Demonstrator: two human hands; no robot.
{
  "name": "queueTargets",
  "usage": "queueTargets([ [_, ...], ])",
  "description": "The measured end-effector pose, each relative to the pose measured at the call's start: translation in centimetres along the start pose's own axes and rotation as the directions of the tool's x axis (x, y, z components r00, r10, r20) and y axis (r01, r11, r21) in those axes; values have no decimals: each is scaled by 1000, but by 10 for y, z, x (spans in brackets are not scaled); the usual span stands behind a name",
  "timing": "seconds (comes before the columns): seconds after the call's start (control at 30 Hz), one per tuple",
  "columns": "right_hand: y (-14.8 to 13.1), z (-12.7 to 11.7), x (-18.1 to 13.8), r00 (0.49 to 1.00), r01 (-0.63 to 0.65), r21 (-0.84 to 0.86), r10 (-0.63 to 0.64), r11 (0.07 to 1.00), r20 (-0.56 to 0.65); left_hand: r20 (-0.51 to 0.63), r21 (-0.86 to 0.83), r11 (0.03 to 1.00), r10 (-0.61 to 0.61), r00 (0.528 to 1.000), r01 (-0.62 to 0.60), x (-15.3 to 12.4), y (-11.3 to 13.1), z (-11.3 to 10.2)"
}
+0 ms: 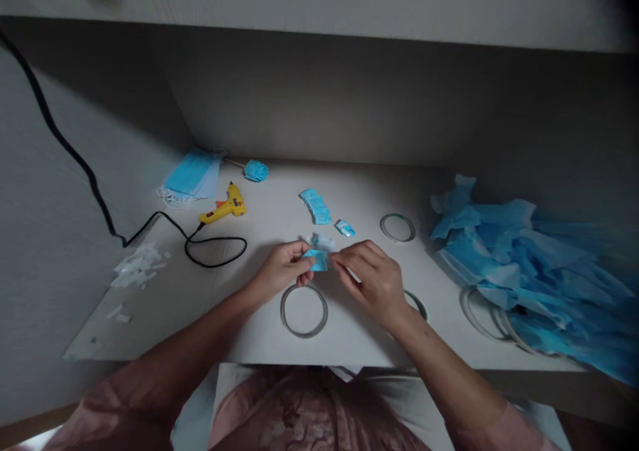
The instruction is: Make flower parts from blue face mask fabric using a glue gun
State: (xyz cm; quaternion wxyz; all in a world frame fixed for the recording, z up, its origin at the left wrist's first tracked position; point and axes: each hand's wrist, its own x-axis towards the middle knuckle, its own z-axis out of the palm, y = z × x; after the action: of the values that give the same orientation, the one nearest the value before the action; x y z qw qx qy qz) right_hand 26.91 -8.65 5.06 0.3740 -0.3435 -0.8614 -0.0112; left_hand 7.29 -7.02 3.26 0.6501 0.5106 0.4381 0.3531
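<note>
My left hand (pixel 277 269) pinches a small folded piece of light blue mask fabric (pixel 319 260) between thumb and fingers. At its right edge, the fingertips of my right hand (pixel 372 279) are closed on the same piece. Just behind it lies a crumpled white and blue scrap (pixel 323 241). Farther back are a pleated blue fabric strip (pixel 315 206) and a small folded blue piece (pixel 345 227). A thin metallic ring (pixel 283 318) lies below my left hand. Another ring (pixel 420 302) is partly hidden by my right hand.
A yellow glue gun (pixel 224 206) with a black cord (pixel 219 239) lies left, near stacked masks (pixel 190 171) and a blue fabric rose (pixel 256 170). White strips (pixel 134 265) lie at the left edge. Blue fabric (pixel 519 251) is heaped right, over rings. One ring (pixel 383 230) lies behind my right hand.
</note>
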Motion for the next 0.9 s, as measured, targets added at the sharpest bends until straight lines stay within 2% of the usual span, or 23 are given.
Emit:
queueTargets([
  [0.23, 1, 14, -3, 997, 70, -162, -73, 984, -11, 12, -10, 1000, -10, 1000, 10, 0, 1, 0],
  [0.47, 2, 19, -4, 996, 82, -148, -79, 986, 31, 20, -8, 1000, 12, 1000, -12, -1, 1, 1],
  [0.53, 2, 17, -3, 995, 88, -115, -80, 990, 66, 17, -26, 999, 21, 1000, -21, -1, 0, 0],
  [0.67, 0, 9, 3, 974, 95, -78, -77, 992, 211, -15, -71, 996, 52, 999, -53, 3, -3, -3],
  [0.77, 1, 0, 9, 966, 63, -46, -50, 997, 254, -28, -55, 996, 75, 997, -76, 4, -3, -5],
  [0.9, 8, -9, 16, 974, -96, 117, 70, 988, 214, -1, 30, 998, 61, 998, -61, 3, -2, -5],
])
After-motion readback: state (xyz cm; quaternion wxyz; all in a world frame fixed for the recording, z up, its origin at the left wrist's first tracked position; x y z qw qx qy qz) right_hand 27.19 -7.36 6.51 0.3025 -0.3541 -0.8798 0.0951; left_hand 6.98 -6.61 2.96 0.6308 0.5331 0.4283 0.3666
